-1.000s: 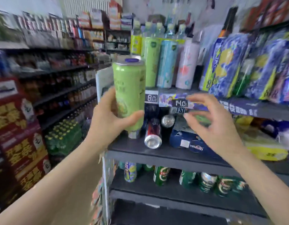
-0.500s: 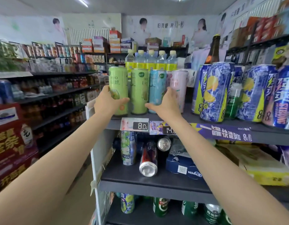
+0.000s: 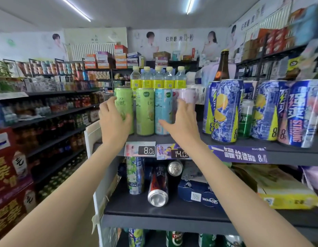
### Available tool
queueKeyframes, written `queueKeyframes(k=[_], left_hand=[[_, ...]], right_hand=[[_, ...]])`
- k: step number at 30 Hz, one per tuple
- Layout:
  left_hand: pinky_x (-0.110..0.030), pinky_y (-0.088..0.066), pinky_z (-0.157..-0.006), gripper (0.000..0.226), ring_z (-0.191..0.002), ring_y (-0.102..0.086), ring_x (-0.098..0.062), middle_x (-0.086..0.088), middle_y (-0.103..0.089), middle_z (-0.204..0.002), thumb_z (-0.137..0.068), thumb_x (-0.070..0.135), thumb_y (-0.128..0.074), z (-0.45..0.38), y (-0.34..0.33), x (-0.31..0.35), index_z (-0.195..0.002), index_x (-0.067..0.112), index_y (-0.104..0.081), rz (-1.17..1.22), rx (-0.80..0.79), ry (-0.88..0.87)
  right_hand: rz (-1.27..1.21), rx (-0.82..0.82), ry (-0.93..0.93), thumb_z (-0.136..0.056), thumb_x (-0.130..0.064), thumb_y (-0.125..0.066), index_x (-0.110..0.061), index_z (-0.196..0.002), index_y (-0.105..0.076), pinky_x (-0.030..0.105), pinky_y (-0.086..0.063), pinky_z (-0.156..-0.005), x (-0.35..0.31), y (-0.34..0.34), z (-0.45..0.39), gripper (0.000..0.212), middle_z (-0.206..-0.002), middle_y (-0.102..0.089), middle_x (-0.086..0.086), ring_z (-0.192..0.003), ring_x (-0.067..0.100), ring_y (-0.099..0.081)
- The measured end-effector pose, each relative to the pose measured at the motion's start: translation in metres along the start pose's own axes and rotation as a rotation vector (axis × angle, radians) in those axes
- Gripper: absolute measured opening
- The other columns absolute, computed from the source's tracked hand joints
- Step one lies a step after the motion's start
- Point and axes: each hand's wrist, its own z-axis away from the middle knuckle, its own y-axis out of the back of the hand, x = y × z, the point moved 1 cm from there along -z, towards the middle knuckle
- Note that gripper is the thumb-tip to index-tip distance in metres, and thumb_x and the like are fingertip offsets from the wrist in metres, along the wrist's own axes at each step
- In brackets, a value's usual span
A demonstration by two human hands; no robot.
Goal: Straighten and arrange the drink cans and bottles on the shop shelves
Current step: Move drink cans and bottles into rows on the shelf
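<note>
A row of tall cans stands on the upper shelf [image 3: 201, 139]: two green ones, a light blue can [image 3: 162, 107] and a pink can [image 3: 187, 95]. My left hand [image 3: 114, 122] grips the leftmost green can [image 3: 125, 102], which stands upright at the row's left end, a small gap from the second green can [image 3: 144, 111]. My right hand [image 3: 181, 122] rests flat on the pink can's front, fingers pointing up, thumb stretched across the light blue can's lower part.
Big blue-and-yellow cans [image 3: 226, 111] and a small green can [image 3: 245, 118] fill the shelf to the right. Yellow-labelled water bottles [image 3: 158, 77] stand behind the row. On the shelf below, a red-and-black can [image 3: 158, 186] lies on its side beside an upright can [image 3: 135, 173] and a blue box [image 3: 199, 193].
My left hand raised the green can from beside the lower shelf and set it at the left end of the upper row. My right hand rose to the pink can.
</note>
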Motion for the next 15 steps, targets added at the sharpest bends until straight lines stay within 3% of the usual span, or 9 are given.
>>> queueKeyframes(k=[3,7,10,12,15], left_hand=[[-0.03,-0.031,-0.094,0.042,-0.116,-0.04,-0.027,-0.015,-0.042,-0.126,-0.087,0.008,-0.053,-0.004,0.003,0.035,-0.127,0.004,-0.042,0.11,0.043,-0.103],[-0.016,-0.028,-0.082,0.035,-0.103,-0.041,-0.014,-0.008,-0.045,-0.12,-0.088,0.011,-0.053,-0.021,-0.012,0.091,-0.121,0.007,-0.044,0.277,0.019,-0.113],[-0.024,-0.035,-0.088,0.036,-0.106,-0.046,-0.02,-0.009,-0.046,-0.12,-0.088,0.016,-0.056,-0.036,-0.038,0.13,-0.121,0.008,-0.044,0.383,-0.061,-0.135],[-0.032,-0.04,-0.091,0.039,-0.106,-0.049,-0.024,-0.01,-0.046,-0.121,-0.088,0.02,-0.057,-0.051,-0.063,0.154,-0.123,0.009,-0.044,0.414,-0.155,-0.115],[-0.04,-0.045,-0.093,0.038,-0.105,-0.054,-0.029,-0.013,-0.048,-0.122,-0.085,0.022,-0.059,-0.075,-0.105,0.187,-0.12,0.015,-0.046,0.457,-0.288,-0.125]], right_hand=[[0.05,0.133,0.1,-0.085,-0.032,-0.065,-0.012,-0.129,-0.04,0.025,-0.029,-0.085,0.006,0.058,0.006,0.055,-0.131,-0.035,0.01,-0.122,0.026,-0.035],[0.059,0.179,0.05,-0.085,-0.029,-0.065,-0.015,-0.123,-0.047,0.025,-0.026,-0.08,0.023,0.133,-0.014,0.044,-0.125,-0.038,0.006,-0.121,0.025,-0.036],[-0.036,0.125,-0.034,-0.081,-0.033,-0.069,-0.014,-0.12,-0.05,0.029,-0.034,-0.085,0.043,0.172,-0.049,0.047,-0.119,-0.044,0.006,-0.113,0.024,-0.044],[-0.095,0.086,-0.085,-0.081,-0.032,-0.07,-0.012,-0.122,-0.049,0.029,-0.037,-0.083,0.061,0.189,-0.08,0.05,-0.124,-0.047,0.006,-0.106,0.02,-0.046],[-0.2,-0.017,-0.134,-0.082,-0.028,-0.071,-0.015,-0.133,-0.039,0.031,-0.041,-0.084,0.088,0.203,-0.129,0.061,-0.138,-0.042,0.008,-0.112,0.02,-0.044]])
